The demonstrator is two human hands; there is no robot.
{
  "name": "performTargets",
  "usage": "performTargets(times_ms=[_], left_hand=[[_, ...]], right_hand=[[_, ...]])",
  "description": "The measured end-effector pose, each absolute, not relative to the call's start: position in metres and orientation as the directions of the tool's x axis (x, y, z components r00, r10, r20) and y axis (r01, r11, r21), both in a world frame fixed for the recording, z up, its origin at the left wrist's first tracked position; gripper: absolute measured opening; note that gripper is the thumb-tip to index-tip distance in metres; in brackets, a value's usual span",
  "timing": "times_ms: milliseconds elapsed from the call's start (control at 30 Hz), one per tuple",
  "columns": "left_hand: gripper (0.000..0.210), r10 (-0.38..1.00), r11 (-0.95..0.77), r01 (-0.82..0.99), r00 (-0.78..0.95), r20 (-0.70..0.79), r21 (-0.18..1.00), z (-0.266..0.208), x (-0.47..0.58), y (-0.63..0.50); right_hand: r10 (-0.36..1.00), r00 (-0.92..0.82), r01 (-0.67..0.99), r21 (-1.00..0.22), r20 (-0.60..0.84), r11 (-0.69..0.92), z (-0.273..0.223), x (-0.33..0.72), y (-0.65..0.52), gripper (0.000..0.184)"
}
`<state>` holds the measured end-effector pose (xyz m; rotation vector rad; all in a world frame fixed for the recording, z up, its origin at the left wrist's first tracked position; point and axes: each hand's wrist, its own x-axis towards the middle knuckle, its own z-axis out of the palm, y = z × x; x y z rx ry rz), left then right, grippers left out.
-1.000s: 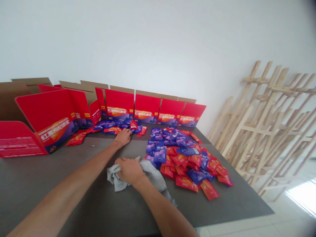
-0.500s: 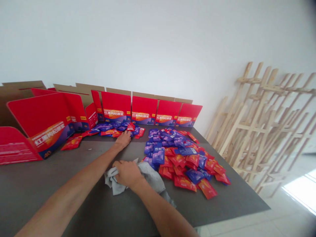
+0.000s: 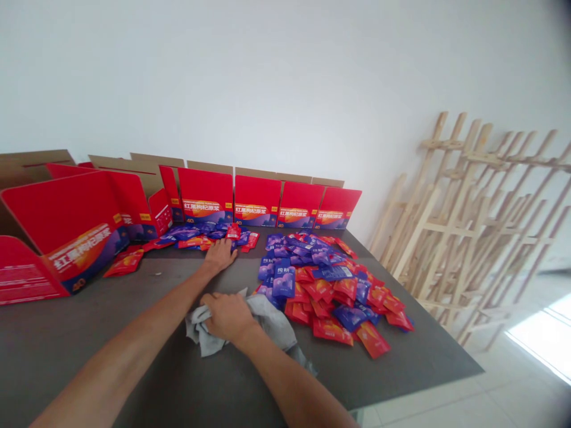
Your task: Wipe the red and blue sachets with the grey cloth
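Note:
My left hand (image 3: 220, 255) reaches to the front edge of a long heap of small blue and red packets (image 3: 206, 229). Its fingers are stretched out and touch the nearest packets, and some fingertips are hidden. Closer to me, my right hand (image 3: 230, 318) is closed around a crumpled grey cloth (image 3: 272, 321) lying on the dark table (image 3: 178, 374). Beside the cloth on the right spreads a bigger pile of red and blue packets (image 3: 328, 289).
Red open boxes (image 3: 207, 196) with raised flaps stand in a row along the wall. More red boxes (image 3: 84, 226) angle toward me on the left, with a loose red packet (image 3: 125, 261) before them. Wooden easels (image 3: 459, 238) lean beyond the table's right edge.
The view has shifted slightly. My left hand's fingers look a little more spread at the heap's edge. The right hand and cloth stay in nearly the same place.

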<state>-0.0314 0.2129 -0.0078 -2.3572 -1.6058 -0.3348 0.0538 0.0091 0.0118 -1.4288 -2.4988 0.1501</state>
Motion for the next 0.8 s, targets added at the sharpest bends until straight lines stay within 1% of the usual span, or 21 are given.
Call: performTargets(times_ms=[67,200,333,567,700,800], left_hand=[[0.043,0.888,-0.304,0.95,0.311,0.34,-0.073,-0.01,-0.028,0.214],[0.038,0.893,-0.288,0.955,0.296,0.34,-0.076,-0.012,-0.02,0.219],[0.034,0.873,-0.352,0.928,0.372,0.314,-0.119,-0.008,-0.021,0.222],[0.037,0.843,-0.422,0.884,0.464,0.274,-0.199,0.006,-0.036,0.217],[0.039,0.815,-0.458,0.857,0.511,0.272,-0.237,0.02,-0.045,0.203],[0.036,0.778,-0.506,0.823,0.565,0.275,-0.26,0.029,-0.055,0.18]], right_hand=[[0.859,-0.484,0.837,-0.197,0.167,0.51,0.013,0.054,0.009,0.03],[0.863,-0.48,0.847,-0.173,0.158,0.503,0.014,0.054,0.008,0.029],[0.862,-0.477,0.839,-0.203,0.173,0.505,0.014,0.053,0.008,0.03],[0.867,-0.466,0.837,-0.23,0.177,0.497,0.012,0.053,0.009,0.03],[0.873,-0.459,0.841,-0.239,0.164,0.486,0.014,0.053,0.008,0.03],[0.874,-0.457,0.842,-0.237,0.166,0.485,0.015,0.052,0.007,0.03]])
